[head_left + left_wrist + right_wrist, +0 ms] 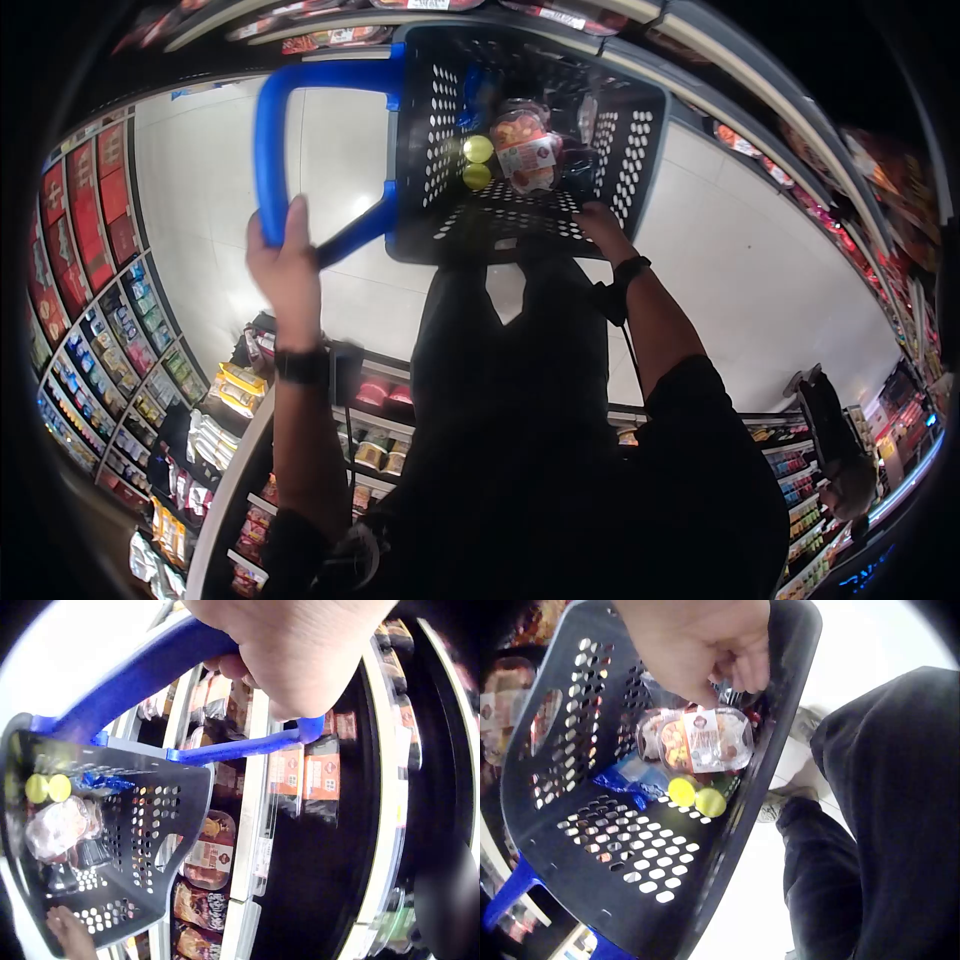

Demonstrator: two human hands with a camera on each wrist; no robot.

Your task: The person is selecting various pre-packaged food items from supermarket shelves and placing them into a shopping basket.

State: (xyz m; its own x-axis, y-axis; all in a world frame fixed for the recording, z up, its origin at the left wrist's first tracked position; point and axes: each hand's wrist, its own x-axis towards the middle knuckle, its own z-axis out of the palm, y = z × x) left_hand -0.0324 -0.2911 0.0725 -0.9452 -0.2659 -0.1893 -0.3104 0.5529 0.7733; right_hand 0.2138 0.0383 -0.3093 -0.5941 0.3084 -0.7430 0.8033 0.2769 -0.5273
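My left hand [287,270] grips the blue handle [268,150] of a black shopping basket [415,225] with holes in its walls. In the left wrist view the fingers wrap round the handle. My right hand [705,645] reaches over the basket's rim at the near right corner, fingers loosely bent above the packs, with nothing seen in its grip. Below it lie clear plastic food packs [705,742] with a white label. Beside them are two round yellow tops [681,792] and a blue packet [634,776]. Dark packs [90,853] sit towards the right hand's end.
Chilled shelves [255,825] with packed food [210,851] run along the basket's far side. Pale floor [740,250] lies around the basket, and my legs [450,330] stand close behind it. Shelves of red boxes [85,220] are at left; another person [835,440] is at right.
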